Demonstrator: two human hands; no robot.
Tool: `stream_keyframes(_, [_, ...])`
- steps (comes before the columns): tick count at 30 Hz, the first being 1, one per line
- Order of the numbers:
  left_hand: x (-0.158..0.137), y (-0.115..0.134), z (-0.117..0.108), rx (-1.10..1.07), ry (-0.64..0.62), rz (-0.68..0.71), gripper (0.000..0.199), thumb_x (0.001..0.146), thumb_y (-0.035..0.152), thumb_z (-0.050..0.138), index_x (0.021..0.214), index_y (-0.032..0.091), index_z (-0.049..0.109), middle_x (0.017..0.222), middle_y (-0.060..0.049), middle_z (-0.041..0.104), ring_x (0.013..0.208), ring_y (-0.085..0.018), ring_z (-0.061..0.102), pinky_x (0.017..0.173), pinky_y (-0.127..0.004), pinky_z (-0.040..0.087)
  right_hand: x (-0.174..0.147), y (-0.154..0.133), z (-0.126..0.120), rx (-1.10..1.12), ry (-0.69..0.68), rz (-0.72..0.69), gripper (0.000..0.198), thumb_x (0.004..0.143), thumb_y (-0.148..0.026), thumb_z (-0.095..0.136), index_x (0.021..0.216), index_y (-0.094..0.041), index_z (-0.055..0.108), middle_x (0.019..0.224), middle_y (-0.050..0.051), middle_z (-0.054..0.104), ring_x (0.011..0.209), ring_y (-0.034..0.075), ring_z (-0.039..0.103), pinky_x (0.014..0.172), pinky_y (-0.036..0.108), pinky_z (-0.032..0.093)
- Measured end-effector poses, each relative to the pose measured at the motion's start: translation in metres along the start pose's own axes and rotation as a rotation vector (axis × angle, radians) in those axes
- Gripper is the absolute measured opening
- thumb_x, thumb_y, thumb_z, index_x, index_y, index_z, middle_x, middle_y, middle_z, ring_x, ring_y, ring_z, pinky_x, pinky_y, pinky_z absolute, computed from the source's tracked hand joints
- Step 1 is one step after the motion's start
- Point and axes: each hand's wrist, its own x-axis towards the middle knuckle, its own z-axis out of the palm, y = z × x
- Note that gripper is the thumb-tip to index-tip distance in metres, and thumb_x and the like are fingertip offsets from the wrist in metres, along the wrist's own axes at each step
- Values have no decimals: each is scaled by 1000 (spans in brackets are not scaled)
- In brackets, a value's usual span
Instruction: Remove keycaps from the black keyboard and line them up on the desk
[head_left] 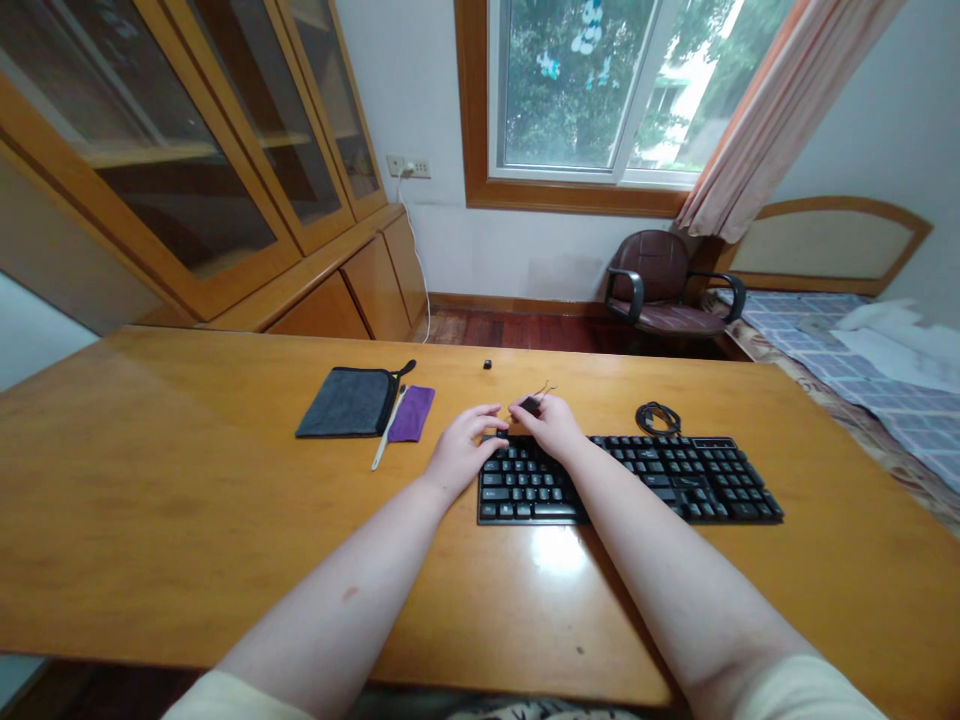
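A black keyboard [525, 510] lies on the wooden table in front of me. My left hand [465, 450] is at its upper left corner, thumb and fingers curled around a small black keycap [502, 433]. Just to the right, above the top row, my right hand [553, 425] pinches a keycap puller [531, 405] with a dark body and thin wire ends. The wires stick out past the fingers; their near ends are partly hidden. A loose black keycap [487, 365] sits near the table's far edge.
Left of the keyboard are a grey cloth pouch [349, 402], a white toothbrush [382, 445] and a purple cloth [412, 414]. A coiled black cable [658, 418] lies behind the keyboard's right part. Beyond the table [187, 520] stands a brown office chair [652, 280].
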Motion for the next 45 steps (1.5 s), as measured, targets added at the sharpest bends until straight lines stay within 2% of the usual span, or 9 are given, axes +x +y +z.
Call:
stream_keyframes(5, [2, -8, 5, -152, 46, -198, 20, 70, 22, 67, 90, 19, 66, 88, -3, 67, 82, -16, 62, 83, -33, 50, 2, 5, -4, -7, 144, -221, 20, 86, -31, 51, 83, -18, 66, 83, 6, 66, 83, 17, 61, 78, 30, 46])
stream_keyframes(8, [3, -11, 8, -306, 87, -326, 24, 66, 22, 69, 89, 16, 65, 85, -4, 67, 78, -16, 63, 78, -31, 52, 1, 4, -5, -48, 71, -294, 22, 89, -28, 46, 87, -19, 66, 86, 6, 65, 85, 16, 59, 79, 29, 46])
stream_keyframes(12, [4, -10, 9, -405, 92, -410, 25, 67, 21, 67, 90, 15, 66, 87, -6, 69, 80, -16, 64, 82, -33, 52, -3, -1, -4, -169, -20, -264, 17, 83, -27, 55, 92, -19, 67, 82, 5, 65, 78, 15, 59, 74, 27, 45])
stream_keyframes(16, [5, -7, 9, -476, 65, -395, 24, 70, 21, 64, 93, 14, 65, 92, -7, 70, 84, -17, 65, 86, -35, 50, -6, -5, -3, -208, -58, -193, 25, 74, -32, 66, 97, -21, 68, 81, 3, 68, 73, 14, 60, 70, 25, 45])
stream_keyframes(28, [4, -11, 9, -462, 3, -393, 23, 66, 23, 69, 87, 14, 65, 84, -6, 70, 77, -16, 65, 78, -32, 52, -8, -6, -5, -174, -153, -138, 23, 75, -31, 63, 96, -22, 70, 83, 2, 70, 72, 14, 62, 72, 25, 46])
stream_keyframes(33, [4, -15, 7, -340, 21, -313, 33, 70, 27, 68, 100, 15, 62, 100, -8, 67, 82, -16, 64, 83, -33, 50, -11, -12, -7, -259, -96, -71, 22, 76, -31, 61, 95, -23, 70, 83, 2, 70, 73, 15, 62, 71, 25, 46])
stream_keyframes(36, [7, -16, 5, -248, 32, -320, 29, 73, 28, 63, 99, 15, 62, 100, -8, 67, 82, -16, 63, 83, -34, 49, 4, -19, -14, -304, 14, 14, 24, 75, -34, 62, 95, -23, 69, 86, 3, 70, 75, 16, 62, 70, 27, 46])
stream_keyframes(40, [11, -18, 3, -243, 14, -374, 21, 76, 29, 58, 90, 14, 64, 87, -7, 68, 79, -17, 63, 78, -32, 50, 51, -22, -26, -348, 72, 81, 23, 72, -36, 66, 91, -24, 70, 87, 3, 70, 79, 18, 62, 69, 27, 45])
stream_keyframes(45, [12, -22, 5, -220, -2, -370, 19, 76, 30, 58, 86, 15, 65, 83, -5, 69, 77, -18, 63, 74, -31, 51, 103, 3, -17, -492, 78, 257, 25, 74, -35, 62, 96, -24, 67, 95, 4, 69, 85, 18, 61, 70, 25, 45])
